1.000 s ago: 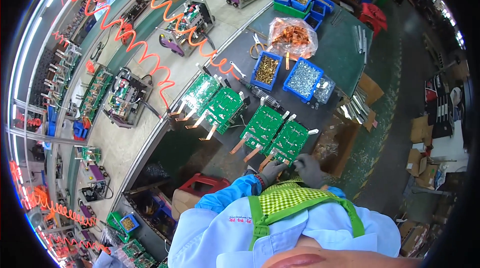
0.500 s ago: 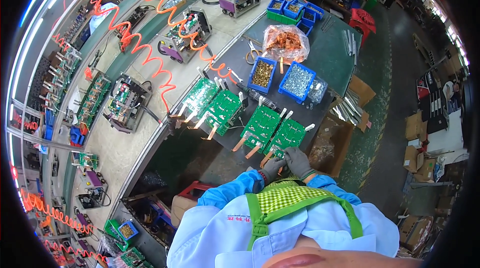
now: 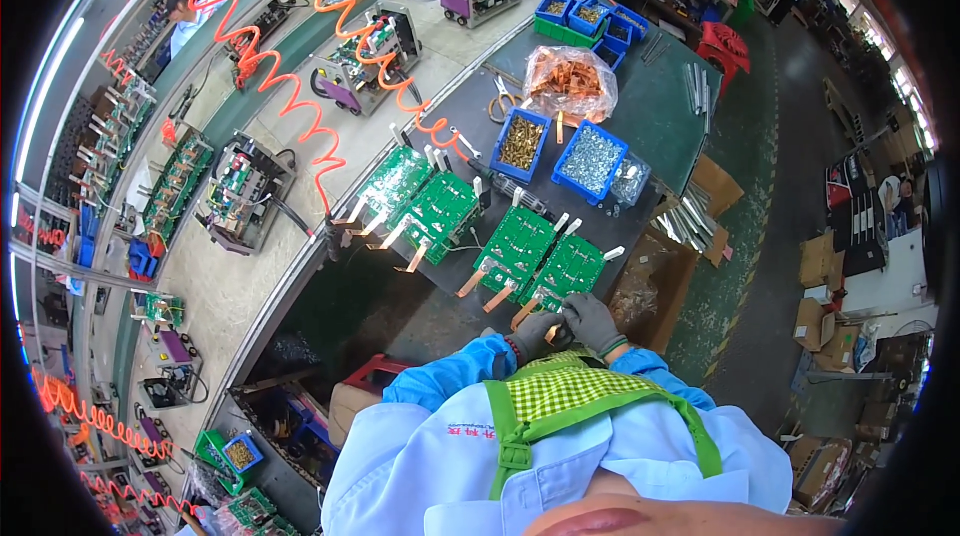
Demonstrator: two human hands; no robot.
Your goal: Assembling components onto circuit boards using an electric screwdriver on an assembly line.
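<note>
Both my hands, in grey gloves, are close together at the near edge of the dark bench. My left hand (image 3: 535, 332) is closed round a short copper strip (image 3: 552, 335), whose end shows at the fingers. Beside it, my right hand (image 3: 592, 324) has its fingers bent together near the left fingertips; what they pinch is too small to see. Just beyond lies a green circuit board (image 3: 573, 267) with a copper strip (image 3: 524, 312) sticking out toward me. Next to it on the left is another green board (image 3: 517, 245) with copper strips and white tabs.
More green boards (image 3: 440, 214) lie further left. Behind stand a blue bin of brass fasteners (image 3: 521, 143), a blue bin of silver fasteners (image 3: 591, 163), scissors (image 3: 502, 102) and a bag of copper parts (image 3: 572, 84). Orange coiled hoses (image 3: 300, 116) hang at left; a cardboard box (image 3: 665, 286) stands right.
Both hands have shifted slightly toward me and stay close together. The copper strip shows more plainly at my left fingers. The view has moved a little.
</note>
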